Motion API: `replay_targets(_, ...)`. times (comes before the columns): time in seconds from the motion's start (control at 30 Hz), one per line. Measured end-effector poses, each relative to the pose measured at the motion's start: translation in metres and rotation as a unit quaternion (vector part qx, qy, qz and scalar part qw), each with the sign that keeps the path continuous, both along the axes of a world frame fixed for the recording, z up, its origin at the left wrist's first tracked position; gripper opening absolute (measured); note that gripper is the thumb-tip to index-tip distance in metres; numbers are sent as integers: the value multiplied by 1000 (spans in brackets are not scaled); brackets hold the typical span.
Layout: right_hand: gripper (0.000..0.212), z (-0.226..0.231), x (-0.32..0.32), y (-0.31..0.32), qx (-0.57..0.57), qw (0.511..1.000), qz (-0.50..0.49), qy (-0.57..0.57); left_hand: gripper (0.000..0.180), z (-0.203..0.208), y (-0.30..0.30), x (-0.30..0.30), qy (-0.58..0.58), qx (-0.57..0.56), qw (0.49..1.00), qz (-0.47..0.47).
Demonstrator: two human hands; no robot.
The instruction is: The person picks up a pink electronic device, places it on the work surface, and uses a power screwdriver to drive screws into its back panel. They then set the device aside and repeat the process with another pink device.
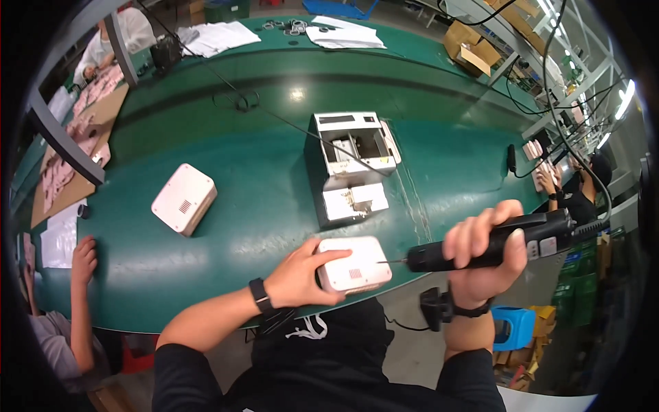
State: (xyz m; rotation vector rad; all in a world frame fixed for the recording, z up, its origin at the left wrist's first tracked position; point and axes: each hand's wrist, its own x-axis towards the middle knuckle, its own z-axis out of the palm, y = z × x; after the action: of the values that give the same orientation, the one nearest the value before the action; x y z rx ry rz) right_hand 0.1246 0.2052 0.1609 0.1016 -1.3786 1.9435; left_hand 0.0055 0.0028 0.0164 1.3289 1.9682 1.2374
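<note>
My left hand (301, 275) grips a small pale pink box-shaped housing (364, 257) with rounded corners and a slotted vent, at the table's near edge. Wrapped round a black corded electric screwdriver (446, 254), my right hand (487, 247) holds it nearly level. The screwdriver's thin bit points left, its tip at the right part of the housing's top face; whether it sits in a screw hole I cannot make out. A second pale pink housing (182, 198) lies on the table to the left. Beyond my hands stands an open-topped grey and white box-like device (350, 161).
A green work table (261, 192) curves around. Black cable (302, 127) hangs across the middle. At the left edge is another person's hand (84, 257), and more people sit at far left and far right. White sheets (350, 34) and a cardboard box (470, 49) lie farther back.
</note>
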Motion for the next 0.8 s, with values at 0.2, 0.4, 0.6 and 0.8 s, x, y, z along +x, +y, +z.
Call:
replay_targets(0.2,19,-53,20,54,49,974,-192,-108,71,-4,-67,-16,-481,33,875,53)
replay_targets(0.4,15,-103,14,65,29,963,-212,-163,81,4,-64,-67,-731,211,623,180)
replay_targets(0.6,16,-106,5,61,42,966,-172,-186,84,-9,-2,-150,-654,292,633,294)
replay_targets(0.8,15,-113,24,67,-31,971,-198,-133,78,16,-17,-126,316,-2,886,340)
